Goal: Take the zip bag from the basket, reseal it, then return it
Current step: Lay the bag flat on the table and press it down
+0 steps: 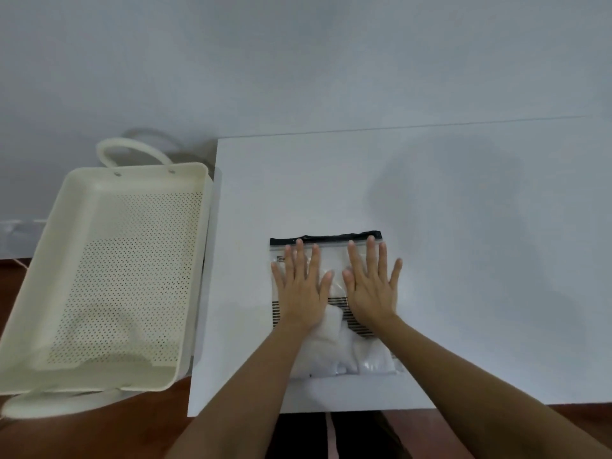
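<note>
White counter point(463, 226): clear zip bag point(334, 346) lies flat near the front edge, black zip strip point(326, 238) toward the back. Left hand point(299, 286) and right hand point(371, 283) press flat on it, fingers spread, grasping nothing. Cream basket point(109, 270) sits off the left edge.

Cream basket point(99, 260) dotted with perforations, clear zip bag point(326, 260) with black zip strip, black stripes, white contents, white table point(463, 260)
</note>
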A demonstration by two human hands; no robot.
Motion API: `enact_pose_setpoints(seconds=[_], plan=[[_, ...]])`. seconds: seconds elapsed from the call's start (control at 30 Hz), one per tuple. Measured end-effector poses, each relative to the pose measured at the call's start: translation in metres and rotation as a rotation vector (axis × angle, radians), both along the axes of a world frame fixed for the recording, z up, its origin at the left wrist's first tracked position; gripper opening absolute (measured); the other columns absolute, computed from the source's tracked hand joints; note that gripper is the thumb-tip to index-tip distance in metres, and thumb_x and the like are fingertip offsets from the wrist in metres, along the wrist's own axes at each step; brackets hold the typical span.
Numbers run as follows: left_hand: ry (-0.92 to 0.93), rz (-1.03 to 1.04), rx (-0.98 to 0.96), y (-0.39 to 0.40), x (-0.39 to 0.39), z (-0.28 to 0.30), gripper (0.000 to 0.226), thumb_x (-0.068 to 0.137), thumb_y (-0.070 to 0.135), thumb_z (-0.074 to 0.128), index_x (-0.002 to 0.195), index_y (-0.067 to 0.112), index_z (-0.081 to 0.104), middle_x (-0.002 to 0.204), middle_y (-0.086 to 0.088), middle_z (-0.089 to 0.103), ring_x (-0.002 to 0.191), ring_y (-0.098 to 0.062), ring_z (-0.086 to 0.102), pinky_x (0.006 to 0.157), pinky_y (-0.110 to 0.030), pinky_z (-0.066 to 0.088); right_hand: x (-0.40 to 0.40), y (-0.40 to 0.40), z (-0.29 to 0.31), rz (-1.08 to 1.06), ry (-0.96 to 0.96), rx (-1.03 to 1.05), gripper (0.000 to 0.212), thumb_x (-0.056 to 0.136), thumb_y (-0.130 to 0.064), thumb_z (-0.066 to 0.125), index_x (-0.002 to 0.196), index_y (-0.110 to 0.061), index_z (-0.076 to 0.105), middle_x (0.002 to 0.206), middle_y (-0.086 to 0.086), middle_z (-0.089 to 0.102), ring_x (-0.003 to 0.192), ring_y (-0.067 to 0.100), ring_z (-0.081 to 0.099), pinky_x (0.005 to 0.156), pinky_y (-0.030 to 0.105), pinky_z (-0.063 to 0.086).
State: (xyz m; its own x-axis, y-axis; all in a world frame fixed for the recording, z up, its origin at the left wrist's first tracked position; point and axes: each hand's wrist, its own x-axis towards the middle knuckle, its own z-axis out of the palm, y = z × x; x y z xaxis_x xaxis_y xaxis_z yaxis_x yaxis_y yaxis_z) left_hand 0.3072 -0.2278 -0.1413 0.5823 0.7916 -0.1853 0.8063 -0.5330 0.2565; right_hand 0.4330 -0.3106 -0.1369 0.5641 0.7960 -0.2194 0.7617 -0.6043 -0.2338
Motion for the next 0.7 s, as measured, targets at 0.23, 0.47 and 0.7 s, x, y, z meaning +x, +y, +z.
enact_pose_setpoints(seconds=[0.23, 0.47, 0.7], plan=[[0.012, 0.01, 0.078, 0.0, -0.001, -0.015, 0.065, 0.098, 0.056, 0.022, 0.156, 0.03, 0.011, 0.166, -0.005, 0.0, 0.152, -0.038, -0.004, 0.118, -0.062, -0.005, 0.003, -0.001, -0.015, 0.018, -0.03, -0.039, 0.057, 0.099, -0.05, 0.011, 0.151, -0.041, -0.01, 0.163, 0.0, -0.019, 0.149, 0.022, -0.021, 0.117, 0.056, -0.015], [0.005, 0.031, 0.118, 0.001, -0.002, -0.022, 0.065, 0.097, 0.058, 0.03, 0.155, 0.033, 0.017, 0.166, -0.003, 0.008, 0.152, -0.039, 0.001, 0.117, -0.064, 0.002, 0.004, -0.001, -0.022, 0.011, -0.047, 0.004, 0.058, 0.098, -0.051, 0.013, 0.153, -0.039, 0.002, 0.164, 0.002, -0.009, 0.151, 0.026, -0.009, 0.118, 0.059, -0.005], [0.104, 0.027, -0.021, 0.004, 0.0, -0.01, 0.067, 0.097, 0.061, 0.018, 0.155, 0.036, -0.004, 0.162, 0.003, -0.02, 0.15, -0.034, -0.019, 0.117, -0.062, -0.01, 0.005, -0.002, -0.014, 0.033, 0.006, -0.034, 0.058, 0.098, -0.053, 0.012, 0.152, -0.041, -0.007, 0.163, 0.0, -0.018, 0.15, 0.023, -0.017, 0.118, 0.057, -0.01]])
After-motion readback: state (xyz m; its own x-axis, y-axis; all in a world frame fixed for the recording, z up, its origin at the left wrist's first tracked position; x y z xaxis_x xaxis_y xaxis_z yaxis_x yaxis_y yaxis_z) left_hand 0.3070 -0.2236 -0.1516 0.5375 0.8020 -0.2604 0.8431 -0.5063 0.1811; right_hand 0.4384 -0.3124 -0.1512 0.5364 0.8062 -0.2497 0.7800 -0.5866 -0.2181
